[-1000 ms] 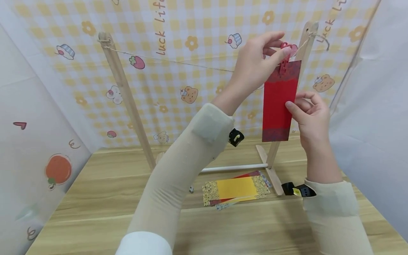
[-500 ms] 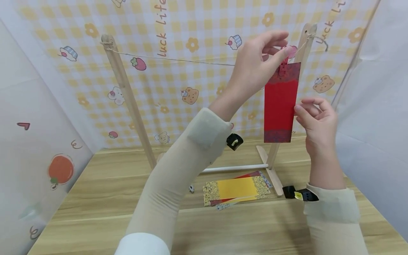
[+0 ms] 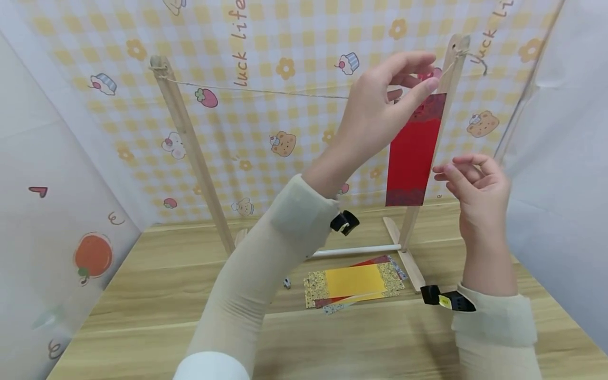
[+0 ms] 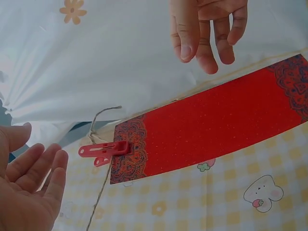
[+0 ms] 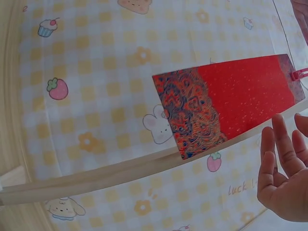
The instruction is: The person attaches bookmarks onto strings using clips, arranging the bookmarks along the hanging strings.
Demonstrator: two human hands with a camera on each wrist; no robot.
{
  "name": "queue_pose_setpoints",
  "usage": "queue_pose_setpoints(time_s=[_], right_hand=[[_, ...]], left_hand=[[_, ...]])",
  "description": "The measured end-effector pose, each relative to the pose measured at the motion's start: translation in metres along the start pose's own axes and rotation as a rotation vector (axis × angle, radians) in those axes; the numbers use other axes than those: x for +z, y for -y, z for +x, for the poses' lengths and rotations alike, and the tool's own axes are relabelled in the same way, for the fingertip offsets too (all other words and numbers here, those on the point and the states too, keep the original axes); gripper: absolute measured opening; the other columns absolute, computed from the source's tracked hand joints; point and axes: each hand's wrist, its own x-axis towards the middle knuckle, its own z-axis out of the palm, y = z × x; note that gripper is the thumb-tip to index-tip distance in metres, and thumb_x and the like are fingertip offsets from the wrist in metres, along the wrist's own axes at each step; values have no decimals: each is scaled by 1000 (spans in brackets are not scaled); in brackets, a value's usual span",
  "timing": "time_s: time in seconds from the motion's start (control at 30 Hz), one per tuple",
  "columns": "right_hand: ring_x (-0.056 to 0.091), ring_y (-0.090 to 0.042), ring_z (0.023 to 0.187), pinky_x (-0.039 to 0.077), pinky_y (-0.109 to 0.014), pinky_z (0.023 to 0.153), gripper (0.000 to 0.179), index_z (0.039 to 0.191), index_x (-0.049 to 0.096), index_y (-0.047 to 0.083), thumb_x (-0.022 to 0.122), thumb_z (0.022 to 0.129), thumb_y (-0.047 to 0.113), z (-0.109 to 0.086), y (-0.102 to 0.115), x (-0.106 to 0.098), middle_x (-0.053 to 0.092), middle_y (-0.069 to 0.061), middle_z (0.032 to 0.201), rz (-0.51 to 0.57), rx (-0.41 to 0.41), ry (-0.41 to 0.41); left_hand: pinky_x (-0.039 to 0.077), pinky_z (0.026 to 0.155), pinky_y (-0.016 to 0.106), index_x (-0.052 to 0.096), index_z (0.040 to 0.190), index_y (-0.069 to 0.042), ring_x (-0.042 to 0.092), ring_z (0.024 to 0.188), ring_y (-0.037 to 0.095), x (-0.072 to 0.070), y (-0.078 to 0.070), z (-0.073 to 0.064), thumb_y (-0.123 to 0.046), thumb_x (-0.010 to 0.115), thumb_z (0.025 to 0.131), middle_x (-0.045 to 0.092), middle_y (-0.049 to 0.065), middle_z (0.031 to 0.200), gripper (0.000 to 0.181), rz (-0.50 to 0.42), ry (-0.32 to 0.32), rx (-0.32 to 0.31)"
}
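A red card with dark patterned ends hangs from the string beside the right post. A red plastic clothespin grips its top end at the string, as the left wrist view shows. My left hand is beside the clothespin, fingers spread and apart from it; in the head view it hides part of the clothespin. My right hand hovers just right of the card's lower half with relaxed fingers and holds nothing. In the right wrist view the card's lower end hangs free.
Two wooden posts, left and right, carry the string; a white rod runs low between them. A stack of yellow, red and patterned cards lies on the wooden table. A small object lies left of the stack.
My right hand has let go of the card's edge and moved right and down. My left fingers have loosened from the clothespin, and the card's lower end has swung slightly left.
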Motion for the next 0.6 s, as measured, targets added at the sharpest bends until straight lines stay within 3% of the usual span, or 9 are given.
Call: queue_pose_setpoints(time_s=[0.3, 0.6], right_hand=[[70, -15, 70, 48, -18, 60, 9, 95, 64, 0, 68, 89, -5, -14, -4, -5, 76, -5, 80, -79, -8, 48], [70, -11, 78, 49, -17, 64, 8, 96, 69, 0, 66, 91, -5, -28, -14, -13, 76, -2, 83, -132, 38, 77]], left_hand=[[49, 91, 14, 64, 128, -6, 63, 102, 7, -5, 9, -15, -12, 66, 96, 68, 4, 124, 33, -42, -5, -11], [53, 92, 21, 66, 124, -5, 62, 103, 11, -8, 30, -32, -11, 66, 95, 70, 7, 118, 30, -72, -16, 44]])
